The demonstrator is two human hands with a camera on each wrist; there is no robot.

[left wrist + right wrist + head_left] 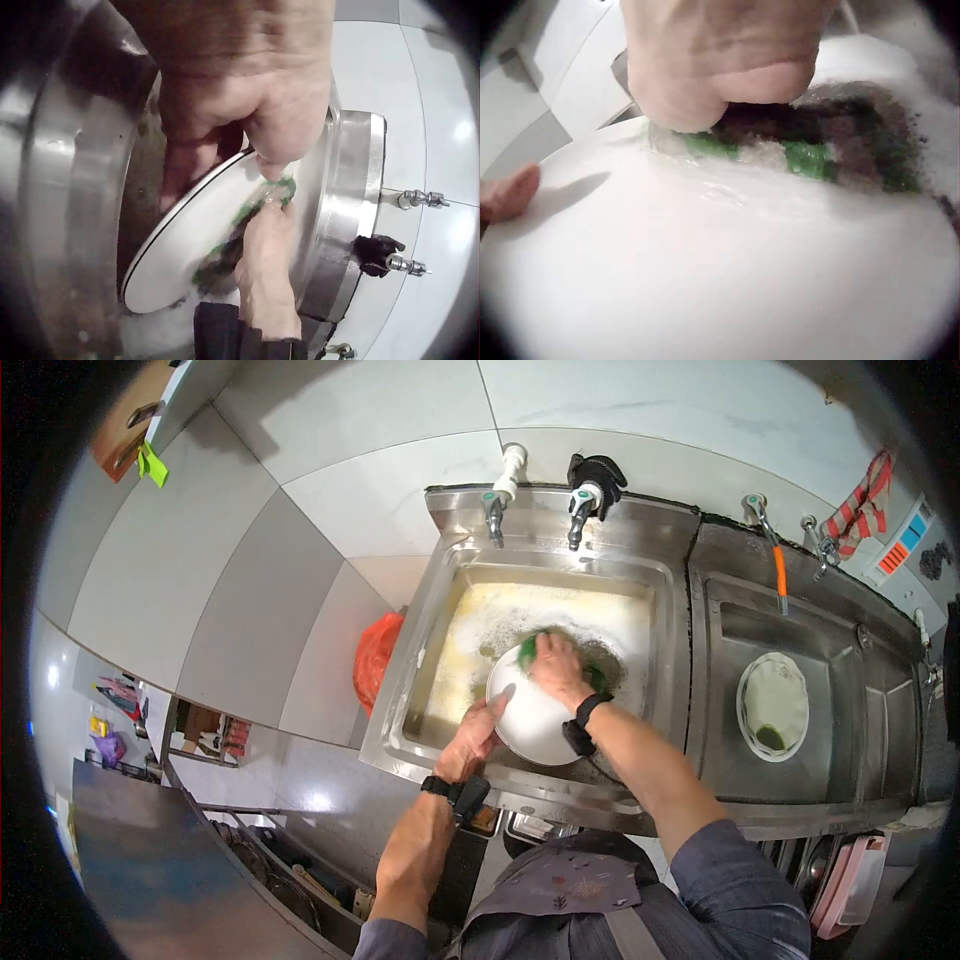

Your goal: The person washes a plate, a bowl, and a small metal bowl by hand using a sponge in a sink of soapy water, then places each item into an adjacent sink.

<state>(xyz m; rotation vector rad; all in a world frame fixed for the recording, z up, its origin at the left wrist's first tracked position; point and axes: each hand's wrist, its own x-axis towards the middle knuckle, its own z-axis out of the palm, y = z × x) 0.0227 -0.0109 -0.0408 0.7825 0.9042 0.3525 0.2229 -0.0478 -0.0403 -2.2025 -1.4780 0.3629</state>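
A round white plate (535,725) with a thin dark line at its rim tilts over the soapy sink. My left hand (478,728) grips its near left edge, thumb on the upper face and fingers beneath, as the left wrist view shows. With my right hand (558,665) I hold a green-and-whitish scrub cloth (810,159) against the plate's upper face. Part of the cloth hangs past the far right edge, and my palm hides much of it. Wet streaks shine on the plate beside the cloth in the right wrist view.
Foamy water fills the left sink basin (440,670). In the right basin (725,760) sits a pale bowl (745,710) with something dark green inside. Two taps, one with a black glove (600,470) over it, stand behind. A red bag (378,660) hangs left.
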